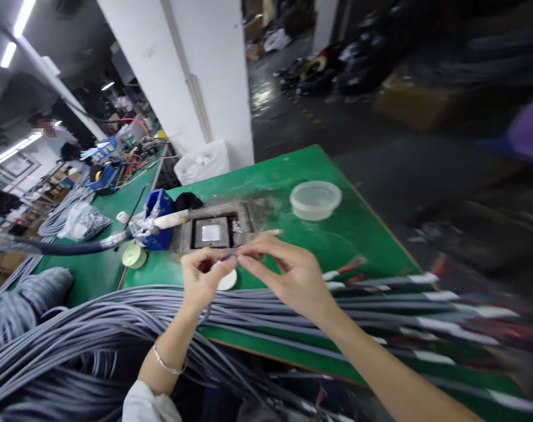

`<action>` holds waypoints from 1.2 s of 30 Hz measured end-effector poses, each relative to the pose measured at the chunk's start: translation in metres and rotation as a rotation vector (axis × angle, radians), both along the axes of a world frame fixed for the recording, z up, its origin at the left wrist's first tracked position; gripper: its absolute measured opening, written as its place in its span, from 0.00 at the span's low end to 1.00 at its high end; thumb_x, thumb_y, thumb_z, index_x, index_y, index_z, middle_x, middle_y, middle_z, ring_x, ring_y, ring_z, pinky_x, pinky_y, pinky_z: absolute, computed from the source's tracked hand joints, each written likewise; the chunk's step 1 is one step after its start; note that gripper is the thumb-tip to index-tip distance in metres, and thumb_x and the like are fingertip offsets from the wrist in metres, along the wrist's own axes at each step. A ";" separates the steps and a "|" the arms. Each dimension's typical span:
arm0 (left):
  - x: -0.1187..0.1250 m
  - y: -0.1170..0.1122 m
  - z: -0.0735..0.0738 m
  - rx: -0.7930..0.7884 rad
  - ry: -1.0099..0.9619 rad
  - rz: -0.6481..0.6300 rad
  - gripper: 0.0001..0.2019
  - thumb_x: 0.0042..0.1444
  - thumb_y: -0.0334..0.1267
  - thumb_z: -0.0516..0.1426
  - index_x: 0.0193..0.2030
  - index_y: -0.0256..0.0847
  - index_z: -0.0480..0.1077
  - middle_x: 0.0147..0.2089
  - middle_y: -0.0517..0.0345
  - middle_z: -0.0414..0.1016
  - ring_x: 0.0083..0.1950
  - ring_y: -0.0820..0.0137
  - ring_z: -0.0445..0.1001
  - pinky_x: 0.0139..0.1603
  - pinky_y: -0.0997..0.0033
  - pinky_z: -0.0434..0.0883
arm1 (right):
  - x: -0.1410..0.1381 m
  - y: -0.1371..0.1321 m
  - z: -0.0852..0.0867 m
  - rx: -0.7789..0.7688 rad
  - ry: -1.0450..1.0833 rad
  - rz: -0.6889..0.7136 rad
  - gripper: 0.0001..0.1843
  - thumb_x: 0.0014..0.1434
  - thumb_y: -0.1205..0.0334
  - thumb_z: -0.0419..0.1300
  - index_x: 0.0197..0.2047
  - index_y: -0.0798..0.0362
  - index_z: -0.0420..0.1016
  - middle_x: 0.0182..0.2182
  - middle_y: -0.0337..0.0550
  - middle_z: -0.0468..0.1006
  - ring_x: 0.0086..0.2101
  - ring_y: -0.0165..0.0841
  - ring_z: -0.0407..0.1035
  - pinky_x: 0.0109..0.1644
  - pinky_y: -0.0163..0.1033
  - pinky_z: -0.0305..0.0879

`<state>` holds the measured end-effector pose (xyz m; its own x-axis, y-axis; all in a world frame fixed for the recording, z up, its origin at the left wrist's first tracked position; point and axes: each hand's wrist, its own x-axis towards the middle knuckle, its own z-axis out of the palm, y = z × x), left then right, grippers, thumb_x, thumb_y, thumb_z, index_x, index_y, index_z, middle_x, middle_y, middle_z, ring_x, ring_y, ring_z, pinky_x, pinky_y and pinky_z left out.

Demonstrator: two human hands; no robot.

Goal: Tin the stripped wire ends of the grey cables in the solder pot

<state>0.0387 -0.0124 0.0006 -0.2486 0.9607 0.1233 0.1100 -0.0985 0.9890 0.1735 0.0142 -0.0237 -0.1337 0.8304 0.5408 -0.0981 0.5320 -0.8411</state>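
My left hand [201, 274] pinches thin coloured wires [226, 256], which look blue and reddish. A grey cable seems to run down below that hand. Fingertip to fingertip with it, my right hand [295, 275] is closed on the wire ends, largely hidden by the fingers. Just behind the hands sits a square metal pot [211, 233], apparently a solder pot, with a shiny silver surface. A white round dish [226, 281] lies under the fingers. Many grey cables [130, 299] cross the bench beneath both wrists, with blurred white-wrapped, red-wired ends at the right.
On the green table [266, 181] stand a clear plastic tub [315, 200], a blue bin [160, 220] and a pale yellow-green round container [135, 256]. A thick hose [73, 247] reaches in from the left toward the pot. Behind are a white pillar [205, 70] and a bagged bin [204, 164].
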 end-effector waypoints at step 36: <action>0.013 0.000 -0.017 -0.223 -0.520 -0.120 0.17 0.29 0.47 0.69 0.21 0.34 0.75 0.19 0.58 0.72 0.14 0.82 0.60 0.12 0.80 0.53 | 0.001 0.008 -0.012 -0.079 -0.080 -0.090 0.09 0.51 0.56 0.61 0.24 0.50 0.76 0.21 0.40 0.76 0.25 0.33 0.68 0.29 0.38 0.66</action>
<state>0.0516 -0.0129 -0.0164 -0.1096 0.9747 -0.1946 -0.3951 0.1369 0.9084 0.1742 0.0223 -0.0359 -0.0971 0.8806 0.4637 0.0165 0.4673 -0.8839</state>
